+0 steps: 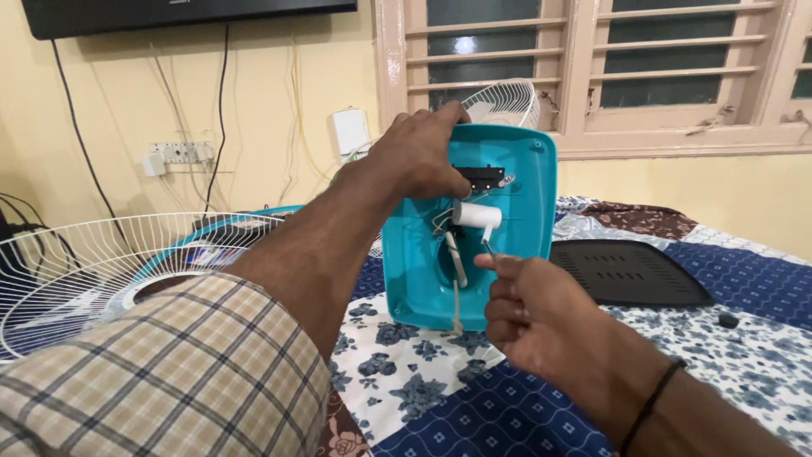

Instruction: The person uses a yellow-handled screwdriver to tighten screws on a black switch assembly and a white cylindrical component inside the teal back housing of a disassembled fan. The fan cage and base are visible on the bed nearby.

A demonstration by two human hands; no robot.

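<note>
The left hand grips the upended turquoise fan base at eleven o'clock, while the right hand pinches a thin screwdriver below the white capacitor inside.

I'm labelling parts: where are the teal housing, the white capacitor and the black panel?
teal housing (529, 211): head view, right inner wall.
white capacitor (476, 215): head view, cylinder's middle.
black panel (630, 272): head view, perforated top face.

Single head-worn view, looking forward and slightly down from close behind the teal fan base; a bed lies beneath that base, a window behind it.
</note>
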